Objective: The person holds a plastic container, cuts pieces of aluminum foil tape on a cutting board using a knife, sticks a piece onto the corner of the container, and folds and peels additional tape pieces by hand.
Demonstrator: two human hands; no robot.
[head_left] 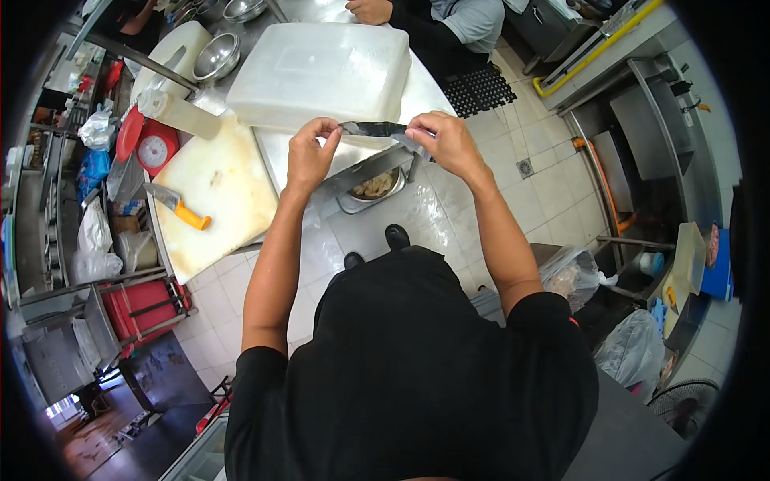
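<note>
A steel table (423,78) carries a large cloudy plastic tub (321,68), with a white cutting board (228,172) on its left. On the board lies an orange-handled knife (188,213); a red scale (157,149) and a pale bottle (183,116) stand near its far end, a steel bowl (217,57) beyond. Just in front of the tub, the left hand (309,160) and right hand (451,146) hold a dark strip (374,129) in the air, fingers pinched closed on either end. Below sits a tray of food (373,186). Pale tiles cover the floor (445,220); a black mat (481,90) lies near another person (473,28) across the table.
</note>
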